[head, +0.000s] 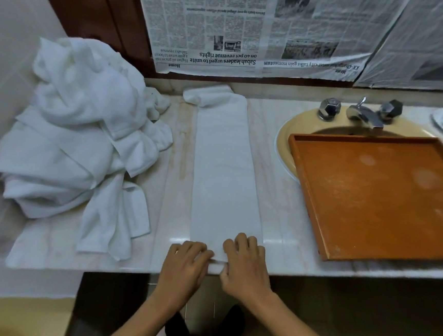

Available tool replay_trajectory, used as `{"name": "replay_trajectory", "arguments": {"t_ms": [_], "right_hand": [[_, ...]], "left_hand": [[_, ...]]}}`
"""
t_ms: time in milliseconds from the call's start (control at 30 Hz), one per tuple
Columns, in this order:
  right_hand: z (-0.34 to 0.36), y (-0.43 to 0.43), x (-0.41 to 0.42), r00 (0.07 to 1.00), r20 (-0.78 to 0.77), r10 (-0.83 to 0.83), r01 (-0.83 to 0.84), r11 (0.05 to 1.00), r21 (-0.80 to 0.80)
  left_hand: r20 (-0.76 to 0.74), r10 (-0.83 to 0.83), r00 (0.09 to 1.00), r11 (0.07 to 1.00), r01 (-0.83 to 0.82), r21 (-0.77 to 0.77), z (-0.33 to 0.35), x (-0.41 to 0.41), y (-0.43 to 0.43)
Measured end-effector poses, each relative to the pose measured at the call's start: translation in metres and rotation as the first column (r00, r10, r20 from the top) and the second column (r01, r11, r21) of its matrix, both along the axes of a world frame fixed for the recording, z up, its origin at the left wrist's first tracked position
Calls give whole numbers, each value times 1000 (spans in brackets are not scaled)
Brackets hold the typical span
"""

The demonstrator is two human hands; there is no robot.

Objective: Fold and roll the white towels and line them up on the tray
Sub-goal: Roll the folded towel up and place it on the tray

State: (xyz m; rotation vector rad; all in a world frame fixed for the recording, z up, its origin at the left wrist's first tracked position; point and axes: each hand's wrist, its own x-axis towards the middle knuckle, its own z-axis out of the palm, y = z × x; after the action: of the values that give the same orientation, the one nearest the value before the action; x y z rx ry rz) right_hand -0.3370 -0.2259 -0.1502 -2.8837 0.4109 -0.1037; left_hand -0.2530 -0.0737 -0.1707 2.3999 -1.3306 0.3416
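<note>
Both left hand and right hand pinch the folded towel at its near end; rolling apparently begins, needing even forward turns.

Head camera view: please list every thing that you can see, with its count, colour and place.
counter: one, pale marble, across the view
folded towel: one, white, long strip on the middle of the counter
towel pile: one heap, white, left on the counter
sink: one, beige, right
tap: one, silver, two handles, behind the sink
tray: one, orange-brown, right, partly over the sink
newspaper: several sheets, grey, on the wall behind
left hand: fingers grip the folded towel's near end
right hand: fingers grip the same end
</note>
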Motion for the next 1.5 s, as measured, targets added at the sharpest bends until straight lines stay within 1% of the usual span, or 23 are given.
{"name": "replay_trajectory", "arguments": {"t_ms": [100, 267, 400, 467, 533, 600, 700, 767, 933, 1100, 1200, 1233, 1300, 1367, 1433, 1500], "right_hand": [[-5, -7, -5, 999, 28, 25, -25, 999, 28], [-16, -26, -21, 986, 144, 83, -82, 997, -14], [-22, -37, -30, 953, 268, 137, -133, 991, -34], [-22, -39, -31, 940, 297, 171, -173, 985, -20], [-21, -43, -31, 932, 302, 200, -214, 977, 14], [-19, -47, -29, 933, 289, 212, -246, 966, 83], [-14, -52, -28, 948, 269, 170, -231, 949, 214], [-12, -53, -28, 952, 259, 164, -229, 942, 245], [-12, -51, -25, 949, 275, 152, -215, 952, 217], [-20, -54, -30, 909, 268, 319, -339, 940, 33], [-23, -57, -32, 885, 292, 363, -374, 927, -21], [-21, -58, -31, 884, 293, 365, -378, 926, -11], [-18, -58, -29, 903, 309, 299, -342, 935, 93], [-12, -56, -31, 945, 298, 133, -222, 931, 290], [-10, -52, -32, 963, 269, -5, -121, 885, 450], [-10, -49, -31, 961, 248, -119, -35, 841, 541]], "left_hand": [[44, 2, 999, 1000, -1, -31, -5, 6, 13], [8, 25, 1000, 995, -24, -92, -4, 12, 34], [-9, 63, 998, 994, -64, -83, -7, 14, 39], [-7, 68, 998, 995, -69, -70, -8, 16, 41], [3, 64, 998, 996, -64, -67, -8, 18, 43], [0, 64, 998, 996, -64, -66, -6, 22, 45], [-50, 90, 995, 993, -93, -74, -2, 26, 47], [-103, 126, 987, 991, -131, -40, 2, 30, 46], [-233, 205, 950, 979, -201, 41, 11, 32, 41], [-303, 268, 914, 963, -255, 84, 12, 30, 44], [-325, 275, 905, 961, -259, 92, 13, 27, 46], [-329, 279, 902, 960, -260, 100, 13, 26, 47], [-355, 301, 885, 954, -275, 124, 14, 25, 47], [-388, 346, 854, 938, -312, 150, 18, 23, 45], [-416, 399, 817, 917, -348, 195, 21, 23, 42], [-440, 445, 780, 894, -363, 261, 28, 23, 38]]}}
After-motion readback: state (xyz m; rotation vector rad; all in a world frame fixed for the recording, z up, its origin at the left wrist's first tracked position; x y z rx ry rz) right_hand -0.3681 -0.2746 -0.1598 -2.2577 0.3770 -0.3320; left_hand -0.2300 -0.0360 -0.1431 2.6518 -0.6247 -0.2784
